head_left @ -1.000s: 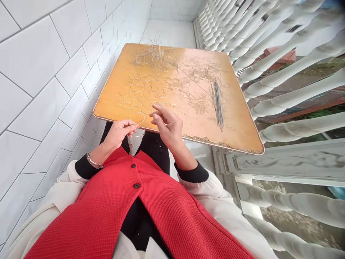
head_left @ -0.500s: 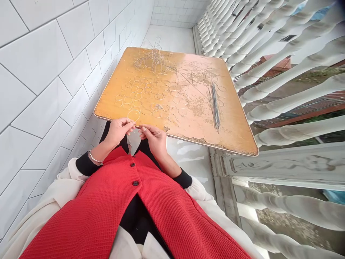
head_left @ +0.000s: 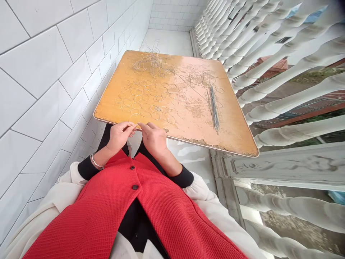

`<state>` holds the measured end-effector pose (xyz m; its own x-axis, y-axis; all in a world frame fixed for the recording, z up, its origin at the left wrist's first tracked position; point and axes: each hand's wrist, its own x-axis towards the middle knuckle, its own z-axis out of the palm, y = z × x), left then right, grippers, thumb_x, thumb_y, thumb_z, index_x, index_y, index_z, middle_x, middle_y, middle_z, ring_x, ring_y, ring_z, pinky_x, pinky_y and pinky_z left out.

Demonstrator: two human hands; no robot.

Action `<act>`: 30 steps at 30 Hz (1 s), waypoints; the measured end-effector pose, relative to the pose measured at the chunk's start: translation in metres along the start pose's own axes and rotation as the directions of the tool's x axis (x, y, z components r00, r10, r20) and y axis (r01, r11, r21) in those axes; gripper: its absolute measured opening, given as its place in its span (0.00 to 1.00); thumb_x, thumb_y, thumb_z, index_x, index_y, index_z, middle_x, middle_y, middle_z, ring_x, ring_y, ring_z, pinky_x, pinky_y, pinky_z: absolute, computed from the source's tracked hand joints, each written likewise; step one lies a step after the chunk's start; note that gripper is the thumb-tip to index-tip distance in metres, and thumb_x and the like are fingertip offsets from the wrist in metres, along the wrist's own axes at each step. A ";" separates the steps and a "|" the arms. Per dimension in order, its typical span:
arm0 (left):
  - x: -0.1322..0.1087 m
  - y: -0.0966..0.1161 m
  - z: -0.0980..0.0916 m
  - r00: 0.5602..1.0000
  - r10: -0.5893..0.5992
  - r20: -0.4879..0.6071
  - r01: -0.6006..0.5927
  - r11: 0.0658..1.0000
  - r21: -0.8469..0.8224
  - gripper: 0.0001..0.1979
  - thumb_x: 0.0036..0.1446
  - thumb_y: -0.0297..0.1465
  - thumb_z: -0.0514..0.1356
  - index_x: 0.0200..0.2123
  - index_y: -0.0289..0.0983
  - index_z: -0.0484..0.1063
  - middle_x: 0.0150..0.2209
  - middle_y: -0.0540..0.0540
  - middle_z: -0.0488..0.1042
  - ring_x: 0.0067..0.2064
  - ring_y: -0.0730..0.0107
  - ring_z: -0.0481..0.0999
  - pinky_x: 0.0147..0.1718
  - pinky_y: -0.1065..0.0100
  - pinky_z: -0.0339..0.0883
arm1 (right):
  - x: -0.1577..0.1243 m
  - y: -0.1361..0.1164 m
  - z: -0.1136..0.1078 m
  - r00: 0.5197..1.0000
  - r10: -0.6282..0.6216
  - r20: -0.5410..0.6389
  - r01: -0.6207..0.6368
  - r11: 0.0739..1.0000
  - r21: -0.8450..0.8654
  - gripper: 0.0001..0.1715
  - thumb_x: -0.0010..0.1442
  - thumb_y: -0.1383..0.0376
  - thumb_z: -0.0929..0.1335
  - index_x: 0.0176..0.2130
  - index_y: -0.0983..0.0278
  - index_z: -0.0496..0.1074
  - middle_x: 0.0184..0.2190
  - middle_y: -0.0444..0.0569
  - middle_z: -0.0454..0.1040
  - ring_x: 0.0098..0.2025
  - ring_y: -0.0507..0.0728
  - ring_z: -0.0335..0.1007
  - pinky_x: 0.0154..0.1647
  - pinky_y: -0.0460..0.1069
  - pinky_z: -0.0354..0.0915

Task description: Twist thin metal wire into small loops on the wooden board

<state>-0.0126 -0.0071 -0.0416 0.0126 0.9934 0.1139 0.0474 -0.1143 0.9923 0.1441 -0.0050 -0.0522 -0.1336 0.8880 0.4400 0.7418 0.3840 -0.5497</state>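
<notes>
From the head view, a rectangular, orange-and-pink wooden counter [head_left: 238,131] with rounded corners and a worn, chipped surface bears a tall, tangled heap of thin silvery wire [head_left: 153,64] near its far edge, many small, round, thin wire rings [head_left: 145,94] spread flat across its middle, and a narrow bundle of straight, dark grey metal rods [head_left: 214,111] towards the right. A small grey wire cluster [head_left: 157,108] sits among the rings. At the counter's near edge, a thin, pale metal wire [head_left: 136,124] is at the fingertips; it looks fine and light, its shape mostly hidden. The left hand [head_left: 121,136] pinches it between thumb and forefinger. The right hand [head_left: 154,139] is close beside, back upward, fingers curled; whether it grips the wire I cannot tell.
</notes>
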 end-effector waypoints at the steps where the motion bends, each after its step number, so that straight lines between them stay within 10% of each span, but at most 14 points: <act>1: 0.000 0.000 0.000 1.000 -0.010 -0.013 0.009 0.999 -0.037 0.10 0.54 0.37 0.64 0.28 0.36 0.77 0.28 0.49 0.77 0.27 0.77 0.74 0.29 0.73 0.70 | 0.001 -0.001 0.000 0.999 0.041 -0.016 -0.039 0.993 0.109 0.17 0.64 0.65 0.64 0.46 0.61 0.80 0.29 0.51 0.76 0.29 0.54 0.69 0.32 0.49 0.62; 5: 0.001 0.001 0.001 0.996 -0.081 -0.048 0.066 0.964 -0.259 0.13 0.52 0.40 0.66 0.30 0.36 0.76 0.28 0.50 0.77 0.27 0.78 0.73 0.30 0.74 0.69 | 0.001 -0.003 0.003 0.944 0.288 0.159 -0.313 0.640 0.701 0.18 0.59 0.54 0.70 0.45 0.61 0.79 0.31 0.46 0.78 0.26 0.51 0.68 0.32 0.49 0.68; 10: 0.003 -0.001 0.001 0.980 -0.196 0.026 0.188 0.887 -0.423 0.13 0.46 0.38 0.70 0.28 0.35 0.76 0.28 0.50 0.76 0.25 0.81 0.70 0.24 0.76 0.63 | -0.004 -0.007 0.008 0.866 0.333 0.372 -0.448 0.191 0.874 0.17 0.52 0.50 0.74 0.34 0.60 0.78 0.32 0.46 0.80 0.27 0.49 0.71 0.31 0.47 0.70; 30: -0.005 -0.001 -0.004 0.950 -0.196 0.241 0.272 0.902 -0.337 0.10 0.48 0.34 0.69 0.26 0.33 0.75 0.21 0.52 0.70 0.20 0.82 0.64 0.20 0.76 0.57 | -0.023 -0.004 0.011 0.873 0.354 0.337 -0.427 0.219 0.877 0.10 0.56 0.56 0.73 0.31 0.61 0.78 0.24 0.42 0.75 0.21 0.47 0.67 0.24 0.44 0.65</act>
<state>-0.0169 -0.0118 -0.0426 0.2437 0.9649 -0.0983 -0.2900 0.1692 0.9419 0.1375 -0.0241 -0.0682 -0.0752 0.9959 -0.0495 -0.3573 -0.0732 -0.9311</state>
